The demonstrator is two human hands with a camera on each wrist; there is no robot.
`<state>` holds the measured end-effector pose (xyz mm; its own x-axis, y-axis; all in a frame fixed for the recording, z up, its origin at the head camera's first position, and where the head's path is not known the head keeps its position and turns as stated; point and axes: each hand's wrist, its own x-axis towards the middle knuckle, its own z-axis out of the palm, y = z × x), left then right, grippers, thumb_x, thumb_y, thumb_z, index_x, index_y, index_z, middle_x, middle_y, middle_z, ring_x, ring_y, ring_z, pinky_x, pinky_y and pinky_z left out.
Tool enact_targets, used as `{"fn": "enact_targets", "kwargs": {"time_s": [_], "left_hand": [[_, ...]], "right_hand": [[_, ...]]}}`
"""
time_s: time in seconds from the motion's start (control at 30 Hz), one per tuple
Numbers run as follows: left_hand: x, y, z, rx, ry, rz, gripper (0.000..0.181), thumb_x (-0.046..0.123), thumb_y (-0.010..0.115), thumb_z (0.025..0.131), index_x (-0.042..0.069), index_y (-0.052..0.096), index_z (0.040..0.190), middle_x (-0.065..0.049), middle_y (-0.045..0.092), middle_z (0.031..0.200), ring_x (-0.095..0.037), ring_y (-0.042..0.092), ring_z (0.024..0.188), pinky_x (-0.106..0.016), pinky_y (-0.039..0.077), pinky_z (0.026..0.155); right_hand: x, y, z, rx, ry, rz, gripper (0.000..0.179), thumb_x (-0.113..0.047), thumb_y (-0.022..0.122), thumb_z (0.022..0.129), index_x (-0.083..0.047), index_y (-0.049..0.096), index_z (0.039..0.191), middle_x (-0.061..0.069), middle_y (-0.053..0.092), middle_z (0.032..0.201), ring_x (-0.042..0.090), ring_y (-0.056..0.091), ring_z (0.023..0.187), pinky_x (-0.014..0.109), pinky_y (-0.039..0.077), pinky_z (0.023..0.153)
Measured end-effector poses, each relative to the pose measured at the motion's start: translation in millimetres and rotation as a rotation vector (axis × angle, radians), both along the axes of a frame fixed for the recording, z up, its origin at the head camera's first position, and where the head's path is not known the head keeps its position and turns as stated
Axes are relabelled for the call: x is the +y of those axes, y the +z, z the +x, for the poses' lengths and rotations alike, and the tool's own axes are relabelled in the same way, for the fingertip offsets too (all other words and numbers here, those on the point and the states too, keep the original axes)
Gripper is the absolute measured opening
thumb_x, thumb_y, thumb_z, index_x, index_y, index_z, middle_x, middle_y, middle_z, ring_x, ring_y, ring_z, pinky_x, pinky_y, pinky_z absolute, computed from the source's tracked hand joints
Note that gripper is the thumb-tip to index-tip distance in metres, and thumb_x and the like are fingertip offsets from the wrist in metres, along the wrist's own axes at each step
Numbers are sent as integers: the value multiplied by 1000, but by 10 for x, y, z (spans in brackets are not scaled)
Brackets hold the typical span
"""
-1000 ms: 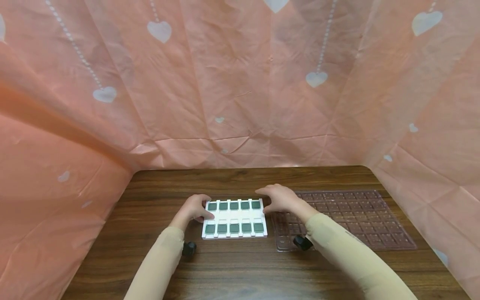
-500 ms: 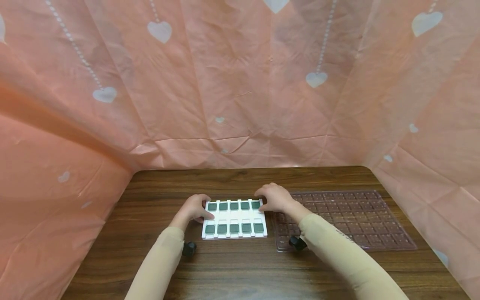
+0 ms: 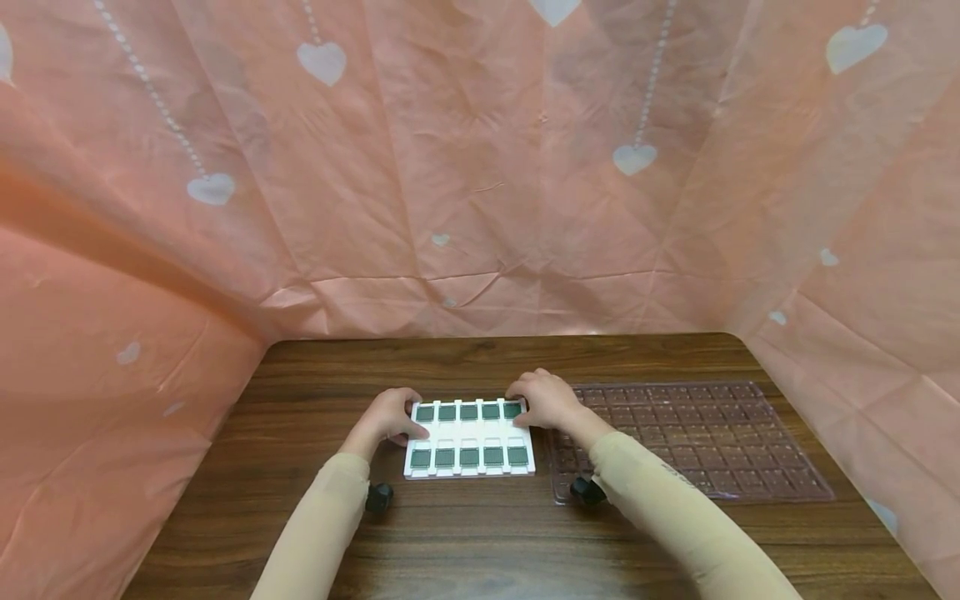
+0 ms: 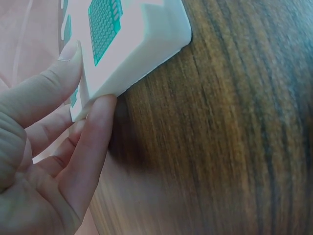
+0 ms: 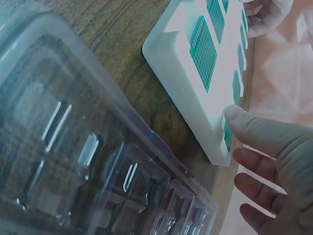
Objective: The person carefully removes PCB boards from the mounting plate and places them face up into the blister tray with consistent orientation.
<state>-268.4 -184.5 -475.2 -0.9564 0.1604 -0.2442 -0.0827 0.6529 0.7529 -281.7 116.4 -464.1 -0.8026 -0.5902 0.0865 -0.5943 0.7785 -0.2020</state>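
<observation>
A white slotted tray (image 3: 471, 430) lies on the table, with two rows of square green chips set in its recesses. My left hand (image 3: 386, 415) grips the tray's left end. In the left wrist view its thumb (image 4: 66, 68) lies on the top face and a finger (image 4: 93, 142) bears against the side wall. My right hand (image 3: 551, 400) is at the tray's back right corner, pinching a green chip (image 3: 512, 411) that still sits in its slot. The right wrist view shows the thumb (image 5: 254, 129) beside that chip; the index fingertip is hidden behind the tray.
A clear plastic tray (image 3: 697, 442) with many square pockets lies to the right, partly under my right forearm. The wooden table (image 3: 322, 367) ends at a pink curtain (image 3: 480, 167). Black wrist cameras (image 3: 379, 497) hang under both wrists.
My right hand has shifted left, from the white tray's right edge onto the back right chip, its thumb and fingers drawing closer together. The left hand and the white tray stay in place.
</observation>
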Motion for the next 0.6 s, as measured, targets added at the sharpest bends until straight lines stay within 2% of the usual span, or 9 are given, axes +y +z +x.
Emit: {"fn": "enact_targets", "kwargs": {"time_s": [0.27, 0.6], "left_hand": [[-5, 1, -8, 1, -3, 4, 68, -2, 90, 67, -8, 58, 127, -16, 52, 102, -23, 61, 75, -33, 61, 55], [-8, 11, -8, -12, 1, 15, 68, -2, 89, 67, -8, 57, 127, -15, 49, 95, -23, 59, 73, -33, 61, 56]], "right_hand": [[-24, -23, 0, -12, -12, -18, 38, -27, 85, 78, -14, 73, 112, 3, 67, 106, 26, 56, 91, 44, 52, 79], [-71, -58, -18, -7, -21, 20, 37, -26, 85, 78, -14, 73, 111, 4, 67, 106, 26, 58, 95, 42, 53, 81]]}}
